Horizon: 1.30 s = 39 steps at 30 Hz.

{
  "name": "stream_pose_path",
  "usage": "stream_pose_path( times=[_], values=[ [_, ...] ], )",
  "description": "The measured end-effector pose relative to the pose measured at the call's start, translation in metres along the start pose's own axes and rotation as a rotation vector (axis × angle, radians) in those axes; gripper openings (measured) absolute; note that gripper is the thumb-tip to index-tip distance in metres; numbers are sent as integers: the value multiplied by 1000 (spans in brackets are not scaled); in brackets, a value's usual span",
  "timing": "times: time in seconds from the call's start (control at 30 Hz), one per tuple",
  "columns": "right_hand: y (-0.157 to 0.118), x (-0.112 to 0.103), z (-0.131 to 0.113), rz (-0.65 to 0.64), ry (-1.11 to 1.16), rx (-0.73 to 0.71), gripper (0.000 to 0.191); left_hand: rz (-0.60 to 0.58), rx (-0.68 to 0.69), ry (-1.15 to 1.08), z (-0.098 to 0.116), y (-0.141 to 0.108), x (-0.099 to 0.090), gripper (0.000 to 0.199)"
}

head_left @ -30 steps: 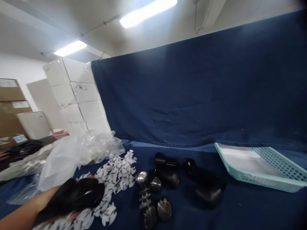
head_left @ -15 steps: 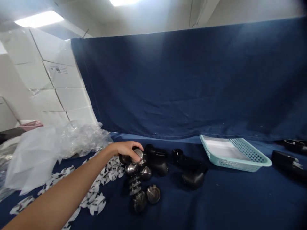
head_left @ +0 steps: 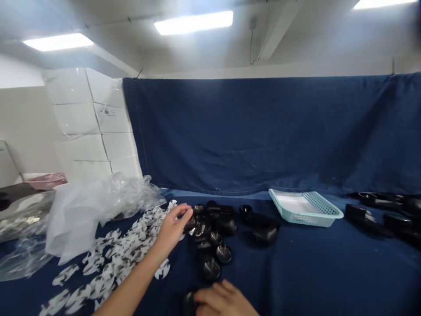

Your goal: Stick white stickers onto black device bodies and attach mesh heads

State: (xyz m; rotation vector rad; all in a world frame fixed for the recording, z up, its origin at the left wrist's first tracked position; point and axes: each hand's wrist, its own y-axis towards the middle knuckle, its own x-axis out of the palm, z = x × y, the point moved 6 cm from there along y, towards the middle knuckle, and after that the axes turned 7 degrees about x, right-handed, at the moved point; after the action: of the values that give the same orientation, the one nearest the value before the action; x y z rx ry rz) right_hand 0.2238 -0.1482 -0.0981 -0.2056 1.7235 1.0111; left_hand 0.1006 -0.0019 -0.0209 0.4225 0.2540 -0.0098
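Several round dark pieces (head_left: 211,268): gathered in a loose, roughly upright row on the surface (head_left: 312,276), just left of the middle; some show a shiny face with fine lines.
Left hand (head_left: 173,226): at the upper left of the round dark pieces, thumb and forefinger bent toward each other; dark pieces lie right beside the fingertips, but whether one is pinched between them I cannot tell.
Right hand (head_left: 223,300): low at the bottom edge, slightly blurred, fingers bent and pointing left.
Dark object (head_left: 189,303): at the fingertips of the right hand, partly cut off by the picture's edge; whether it is grasped or merely touched I cannot tell.
Black bodies: one (head_left: 225,219) close behind and right of the round dark pieces, another (head_left: 265,231) farther right, lying apart from the first.
White flat pieces (head_left: 131,250): a wide scatter, many overlapping, left of the round dark pieces and partly behind the left forearm.
Plastic bags: clear crumpled film (head_left: 131,193) beyond the scatter, a whitish bag (head_left: 74,224) to its left.
Turquoise basket (head_left: 311,218): well right of both hands, with a white sheet (head_left: 292,199) inside.
Black parts (head_left: 366,219): grouped at the far right.
Backdrop: a dark blue cloth (head_left: 263,131) hanging behind the surface, stacked white boxes (head_left: 82,118) to its left.
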Motion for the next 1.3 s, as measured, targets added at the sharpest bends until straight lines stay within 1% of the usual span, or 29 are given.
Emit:
stream_pose_path(
  times=[0.03,0.07,0.1,0.13,0.17,0.2,0.23,0.27,0.33,0.4,0.47,0.53,0.6,0.63,0.67,0.7,0.77,0.83,0.87,0.9,0.97,1.03,1.1,1.17,1.23,1.3],
  values=[
    [-3,-17,6,53,2,49,12,3,-32,-39,1,-16,-1,55],
    [-4,-34,13,108,3,129,10,2,-74,-80,1,-33,0,56],
    [-5,-51,22,164,4,250,16,-15,-126,-126,-1,-51,4,57],
    [-3,-65,28,199,-5,325,21,-40,-180,-183,-3,-67,10,58],
    [1,-75,32,215,-18,360,23,-58,-236,-246,-6,-82,19,61],
    [8,-81,35,213,-34,367,22,-93,-288,-311,-10,-94,29,63],
    [16,-82,37,193,-53,342,18,-130,-354,-411,-14,-104,42,62],
    [25,-79,38,162,-73,299,13,-156,-467,-606,-19,-112,56,59],
    [38,-68,39,88,-108,191,10,-167,-521,-736,-23,-116,75,59],
    [44,-55,40,24,-123,95,10,-144,-515,-773,-28,-112,83,59],
    [42,-49,41,-16,-110,37,8,-108,-507,-780,-32,-107,82,59],
    [38,-51,45,-36,-74,21,8,-40,-481,-775,-36,-103,72,59],
    [37,-59,55,-31,-36,60,13,77,-382,-668,-37,-97,49,65],
    [39,-64,64,-21,-23,105,15,159,-278,-497,-36,-93,34,70],
    [42,-69,76,-8,-18,167,18,189,-170,-289,-31,-90,21,72],
    [47,-72,91,5,-19,242,20,201,-57,-84,-25,-86,12,73],
    [59,-72,125,16,-34,408,23,151,128,284,-14,-83,6,70],
    [73,-63,162,-14,-53,558,27,92,226,513,-7,-83,7,62],
    [80,-56,179,-49,-62,620,31,91,249,577,-4,-84,7,56],
    [87,-47,195,-93,-71,674,35,112,263,610,-2,-85,4,48],
    [97,-27,219,-212,-76,737,37,207,278,603,4,-90,-8,33],
    [104,-8,231,-348,-69,748,35,330,277,560,7,-95,-26,27],
    [109,7,233,-450,-71,741,33,428,262,539,7,-101,-46,26],
    [112,14,230,-495,-95,737,32,482,242,555,5,-104,-64,27],
    [115,14,223,-491,-140,735,31,484,218,583,2,-105,-77,28],
    [120,6,215,-443,-200,721,29,442,214,620,-1,-102,-84,28]
  ],
)
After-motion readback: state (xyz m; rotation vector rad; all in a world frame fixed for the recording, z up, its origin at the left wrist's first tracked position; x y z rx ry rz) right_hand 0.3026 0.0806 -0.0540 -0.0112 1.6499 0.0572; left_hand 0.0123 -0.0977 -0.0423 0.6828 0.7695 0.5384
